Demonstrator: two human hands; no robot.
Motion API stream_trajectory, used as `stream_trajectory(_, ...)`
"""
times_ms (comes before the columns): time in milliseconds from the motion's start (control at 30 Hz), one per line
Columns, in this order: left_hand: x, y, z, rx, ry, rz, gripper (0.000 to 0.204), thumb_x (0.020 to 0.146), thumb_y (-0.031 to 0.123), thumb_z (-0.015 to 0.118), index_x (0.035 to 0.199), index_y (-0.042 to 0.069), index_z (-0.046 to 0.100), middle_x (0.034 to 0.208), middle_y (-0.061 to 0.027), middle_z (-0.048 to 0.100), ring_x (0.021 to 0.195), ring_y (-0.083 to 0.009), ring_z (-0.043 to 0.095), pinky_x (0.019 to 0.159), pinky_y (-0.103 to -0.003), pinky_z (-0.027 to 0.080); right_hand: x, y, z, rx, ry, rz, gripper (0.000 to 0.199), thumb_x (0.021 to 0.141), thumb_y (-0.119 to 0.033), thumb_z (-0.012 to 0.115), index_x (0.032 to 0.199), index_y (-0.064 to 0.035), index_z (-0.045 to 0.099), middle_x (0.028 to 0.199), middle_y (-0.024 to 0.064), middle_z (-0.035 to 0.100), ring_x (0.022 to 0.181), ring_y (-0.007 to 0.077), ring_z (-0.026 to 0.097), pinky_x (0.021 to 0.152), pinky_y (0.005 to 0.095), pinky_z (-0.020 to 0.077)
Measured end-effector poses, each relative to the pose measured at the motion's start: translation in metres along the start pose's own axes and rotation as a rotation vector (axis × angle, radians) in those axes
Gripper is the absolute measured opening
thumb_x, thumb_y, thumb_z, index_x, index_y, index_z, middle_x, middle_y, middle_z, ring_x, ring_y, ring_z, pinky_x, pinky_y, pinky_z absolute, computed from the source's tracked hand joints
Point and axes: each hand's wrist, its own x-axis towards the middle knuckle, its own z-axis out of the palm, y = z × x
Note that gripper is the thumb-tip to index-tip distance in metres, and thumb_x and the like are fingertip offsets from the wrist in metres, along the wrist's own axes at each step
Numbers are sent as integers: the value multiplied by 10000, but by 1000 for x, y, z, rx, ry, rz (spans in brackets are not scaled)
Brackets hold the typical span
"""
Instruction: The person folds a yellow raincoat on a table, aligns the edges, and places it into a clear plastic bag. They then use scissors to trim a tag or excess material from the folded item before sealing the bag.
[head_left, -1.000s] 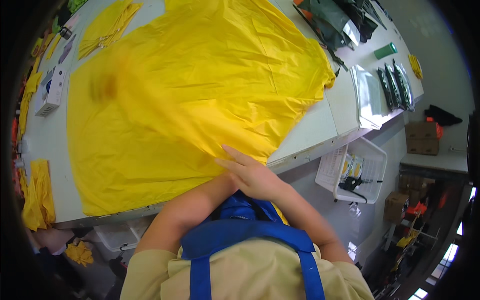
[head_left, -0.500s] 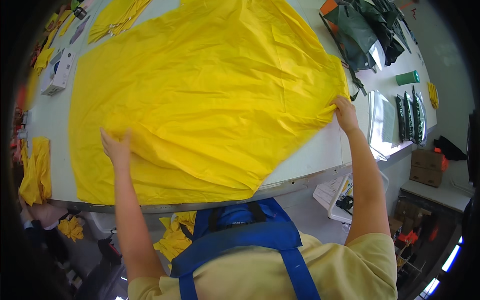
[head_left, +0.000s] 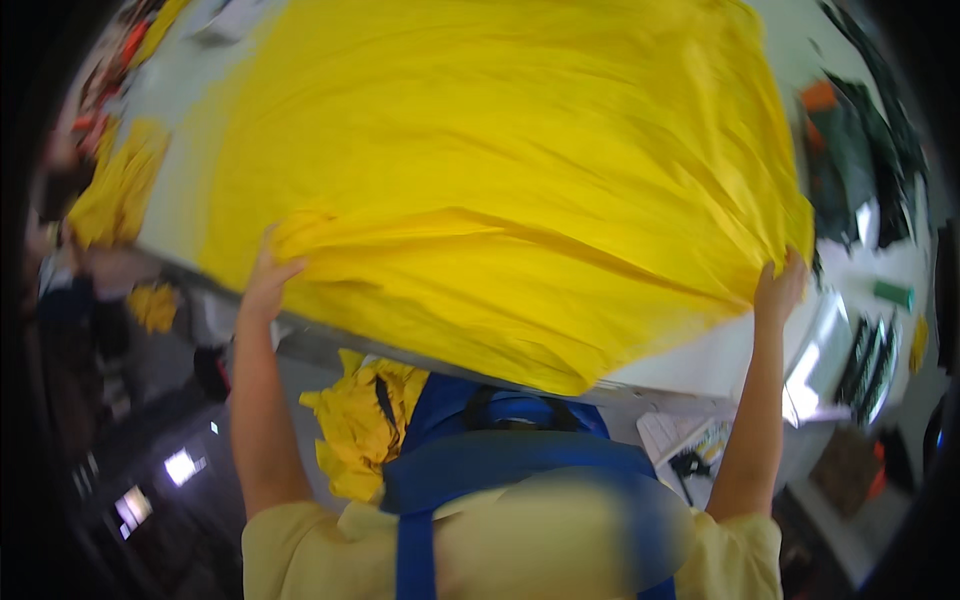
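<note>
A large sheet of thin yellow fabric spreads over the white table, wrinkled and reaching past the front edge. On its left side my left hand has the fabric bunched between thumb and fingers, somewhat blurred. My right hand pinches the sheet's right edge near a corner. A raised fold runs across the fabric between both hands. The far end of the sheet passes out of the picture.
Dark green fabric pieces, a green cylinder and dark packets in clear wrapping lie on the right. More yellow cloth hangs at the left table edge and bundles below the table. A white stool stands below right.
My left hand went from lying open over the fabric to gripping a bunch of it. My right hand still holds the edge. The whole view has turned and shifted.
</note>
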Motion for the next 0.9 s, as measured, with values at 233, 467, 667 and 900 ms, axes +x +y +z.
stream_trajectory(233,-10,25,-4,184,35,190,272,777,80,693,1035,45,614,1025,-74,604,960,-207,567,842,-290,439,-151,-237,-30,327,-521,-753,495,753,-259,708,1220,-156,578,1343,137,454,1285,344,367,1064,516,239)
stream_trajectory(467,-94,60,70,808,134,1262,236,662,142,688,897,164,680,924,-30,563,910,-235,535,917,-465,387,-129,-370,-107,1420,-828,-166,388,807,-176,652,1141,5,574,956,130,570,811,202,548,727,302,434)
stream_trajectory(667,-113,57,78,557,148,1012,381,766,202,699,1126,113,614,1005,-63,536,999,-208,499,926,-468,397,-116,-401,-97,1244,-1138,5,206,860,-34,558,1050,30,609,660,-31,497,587,24,401,529,185,327)
stream_trajectory(900,-82,66,57,90,-234,138,505,769,129,700,1240,29,547,1047,-104,603,955,-189,567,818,-300,463,-113,-412,-118,1205,-924,-159,157,853,-1,545,980,9,637,659,-22,511,578,34,404,527,196,339)
